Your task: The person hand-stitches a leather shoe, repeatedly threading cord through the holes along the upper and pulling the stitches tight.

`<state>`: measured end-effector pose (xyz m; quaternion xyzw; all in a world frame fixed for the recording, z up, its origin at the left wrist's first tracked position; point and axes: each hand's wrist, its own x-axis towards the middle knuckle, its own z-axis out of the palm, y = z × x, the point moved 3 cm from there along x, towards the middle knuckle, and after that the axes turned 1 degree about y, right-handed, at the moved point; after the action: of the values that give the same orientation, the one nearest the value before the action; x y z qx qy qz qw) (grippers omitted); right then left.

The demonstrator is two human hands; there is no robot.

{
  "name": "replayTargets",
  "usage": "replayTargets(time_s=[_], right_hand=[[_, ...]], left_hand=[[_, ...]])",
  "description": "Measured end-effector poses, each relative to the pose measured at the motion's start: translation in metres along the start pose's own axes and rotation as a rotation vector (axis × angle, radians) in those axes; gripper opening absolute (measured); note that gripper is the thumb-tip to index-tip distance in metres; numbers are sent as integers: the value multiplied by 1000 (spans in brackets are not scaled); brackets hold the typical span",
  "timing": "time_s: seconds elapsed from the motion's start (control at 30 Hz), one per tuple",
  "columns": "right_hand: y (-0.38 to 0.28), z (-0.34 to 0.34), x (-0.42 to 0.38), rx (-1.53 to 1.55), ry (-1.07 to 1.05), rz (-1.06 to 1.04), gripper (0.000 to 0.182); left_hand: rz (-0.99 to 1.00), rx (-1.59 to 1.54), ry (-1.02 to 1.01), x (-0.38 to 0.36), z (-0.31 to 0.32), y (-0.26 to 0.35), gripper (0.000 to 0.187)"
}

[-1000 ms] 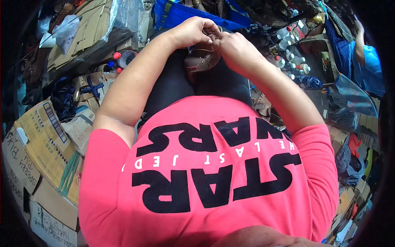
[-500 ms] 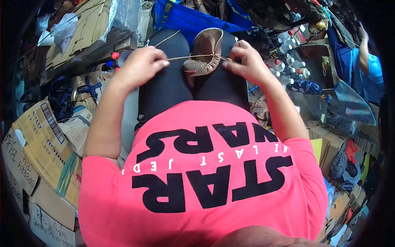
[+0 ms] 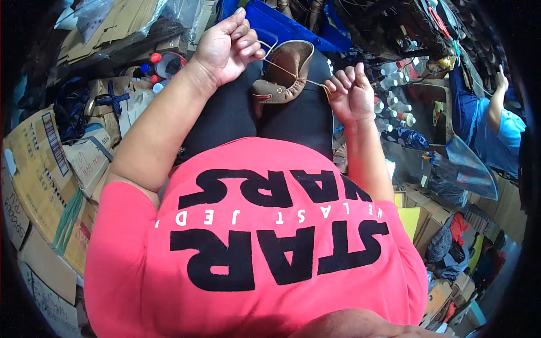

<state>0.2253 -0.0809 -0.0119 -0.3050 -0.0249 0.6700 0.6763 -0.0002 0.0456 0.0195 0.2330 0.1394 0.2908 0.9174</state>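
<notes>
A brown leather shoe piece (image 3: 288,70) rests on the thighs in dark trousers (image 3: 248,115), its opening facing up. A thin tan cord (image 3: 280,69) passes through its stitched edge and stretches out to both sides. My left hand (image 3: 230,45), raised above the thigh on the left of the view, is closed on one end of the cord. On the right, my right hand (image 3: 350,93) has its fingers curled around the other end, beside the shoe piece.
Blue bag (image 3: 282,25) beyond the knees. Cardboard boxes (image 3: 42,163) at left, capped bottles (image 3: 167,65) near the left arm, more bottles (image 3: 403,107) at right. Another person in a blue top (image 3: 499,132) at far right.
My left hand has risen toward the top of the view and turned palm-up with the cord. My right hand has turned and moved slightly right and down. The shoe piece is tilted a little differently.
</notes>
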Motion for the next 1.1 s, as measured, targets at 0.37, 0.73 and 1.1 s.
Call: replayTargets(time_s=[0.37, 0.73, 1.1], right_hand=[[-63, -75, -43, -1223, 279, 54, 45], [-12, 83, 26, -2021, -373, -242, 41], [5, 32, 11, -1653, 13, -379, 33]], left_hand=[[125, 1191, 515, -42, -58, 76, 37], [292, 2198, -224, -34, 36, -51, 44], [205, 1982, -254, -37, 29, -49, 33]])
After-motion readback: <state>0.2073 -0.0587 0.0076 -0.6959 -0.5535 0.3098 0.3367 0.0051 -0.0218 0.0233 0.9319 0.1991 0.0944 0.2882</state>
